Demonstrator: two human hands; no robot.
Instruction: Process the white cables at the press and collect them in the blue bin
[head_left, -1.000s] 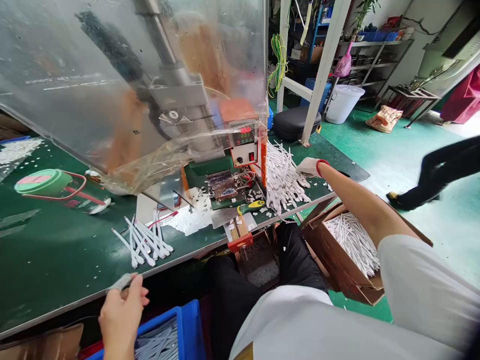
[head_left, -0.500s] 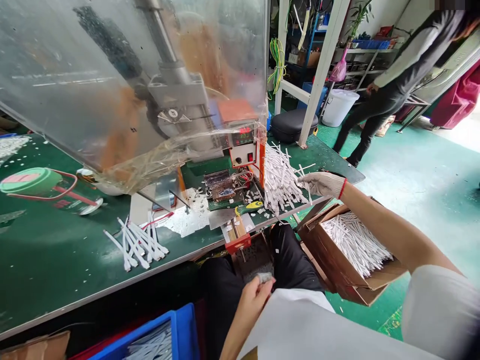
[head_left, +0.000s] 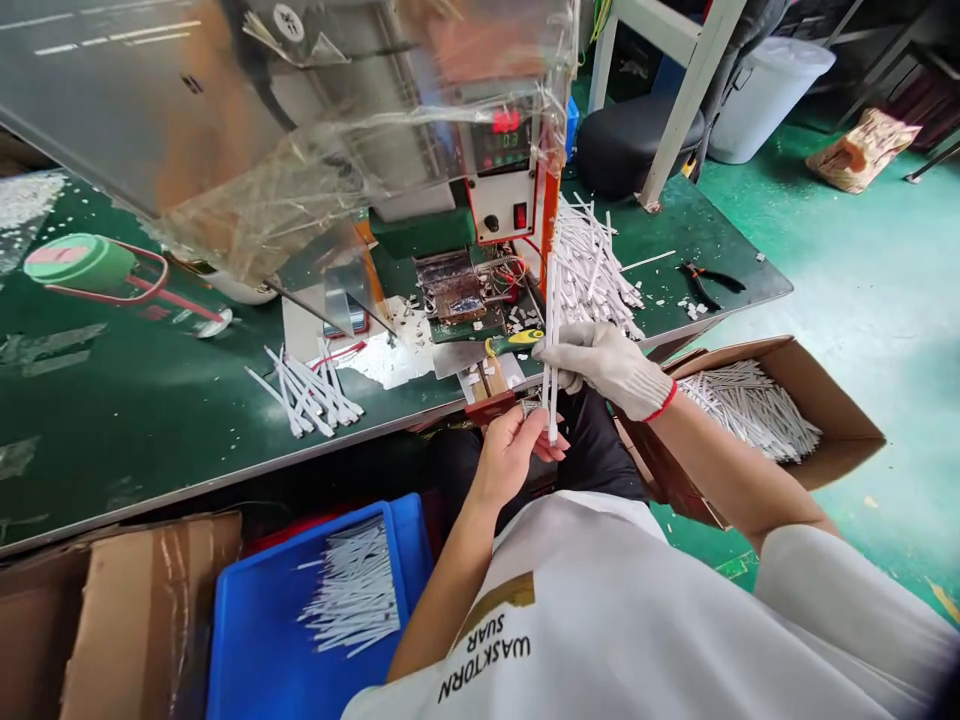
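My right hand (head_left: pixel 600 362), in a white knit glove with a red cuff, pinches a couple of thin white strips (head_left: pixel 552 330) that stand nearly upright. Their lower ends reach down to my bare left hand (head_left: pixel 514 450), whose fingers are closed around a small pale grey piece (head_left: pixel 530 406) that I cannot make out well. Whether the left fingers also grip the strip ends is unclear. Behind the right hand, a heap of similar white strips (head_left: pixel 592 270) lies on the green table (head_left: pixel 150 440). A scraper (head_left: pixel 517 342) with a yellow-green handle lies just beyond both hands.
A machine behind a clear plastic shield (head_left: pixel 360 150) has a control box (head_left: pixel 501 210) beside the heap. Pliers (head_left: pixel 709 285) lie at right, a loose strip bundle (head_left: pixel 307 390) at left. A blue bin (head_left: pixel 262 620) and a cardboard box (head_left: pixel 840 420) hold more strips.
My right hand has moved left from the heap, bringing strips in front of me. The left hand has risen from my lap to meet their lower ends. My view has tilted downward.
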